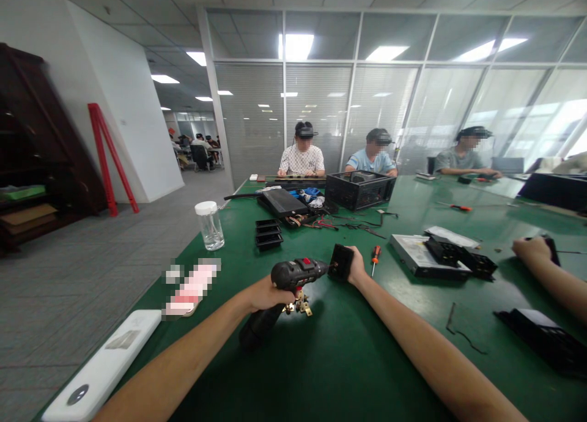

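My left hand (270,295) is wrapped round the grip of a black cordless drill (298,273), with its chuck pointing right. The drill's tip meets or nearly meets a small black box-like part (340,263); I cannot tell whether they touch. That part is held up off the table by my right hand (356,266), fingers closed round its right side. Small brass-coloured metal pieces (302,306) lie on the table just behind the drill's grip. An orange-handled screwdriver (376,255) rests to the right of my right hand.
On the green table (321,373) stand a clear jar (211,226), black trays (268,235), a black metal case (360,191) and a silver casing (426,260). A long white device (105,367) lies along the left edge. A co-worker's hand (534,251) works at right; others sit opposite.
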### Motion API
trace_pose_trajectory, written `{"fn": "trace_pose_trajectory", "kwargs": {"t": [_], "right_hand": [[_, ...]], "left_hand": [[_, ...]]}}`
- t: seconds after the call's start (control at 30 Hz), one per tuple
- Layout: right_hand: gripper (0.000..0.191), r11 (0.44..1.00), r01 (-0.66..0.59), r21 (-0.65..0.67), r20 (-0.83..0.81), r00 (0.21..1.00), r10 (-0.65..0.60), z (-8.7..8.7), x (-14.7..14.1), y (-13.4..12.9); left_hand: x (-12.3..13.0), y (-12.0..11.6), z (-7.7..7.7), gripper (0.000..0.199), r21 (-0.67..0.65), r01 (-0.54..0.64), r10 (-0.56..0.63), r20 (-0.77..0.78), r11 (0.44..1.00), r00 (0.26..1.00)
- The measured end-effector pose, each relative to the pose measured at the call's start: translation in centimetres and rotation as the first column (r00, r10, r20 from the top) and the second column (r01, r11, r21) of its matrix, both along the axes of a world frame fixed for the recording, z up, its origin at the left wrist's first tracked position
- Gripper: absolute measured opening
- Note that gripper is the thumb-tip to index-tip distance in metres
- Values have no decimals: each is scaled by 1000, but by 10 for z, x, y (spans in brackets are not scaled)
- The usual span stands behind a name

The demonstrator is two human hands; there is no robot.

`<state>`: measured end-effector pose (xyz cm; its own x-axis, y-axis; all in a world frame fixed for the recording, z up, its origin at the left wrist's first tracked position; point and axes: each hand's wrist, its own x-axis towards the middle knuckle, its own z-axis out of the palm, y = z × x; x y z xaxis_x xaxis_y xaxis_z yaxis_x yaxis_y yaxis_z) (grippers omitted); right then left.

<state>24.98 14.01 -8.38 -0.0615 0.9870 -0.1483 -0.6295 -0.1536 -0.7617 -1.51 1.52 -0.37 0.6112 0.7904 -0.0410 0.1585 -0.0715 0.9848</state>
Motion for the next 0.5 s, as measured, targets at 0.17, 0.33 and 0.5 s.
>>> {"fn": "trace_pose_trajectory", "kwargs": {"t": [0.17, 0.33, 0.5], "right_hand": [[18, 1000, 3, 18, -11, 1000, -3, 0, 0, -1], [19, 1000, -16, 8, 0, 1000, 16, 0, 0, 0], [19, 999, -27, 33, 14, 1000, 27, 0, 1, -1]], "left_hand": [[0, -1, 2, 17, 4, 9, -9, 2, 1000, 1000], [0, 0, 1, 17, 10, 2, -2, -6, 1000, 1000], [-1, 1, -1, 17, 10, -4, 5, -12, 1000, 1000]]}}
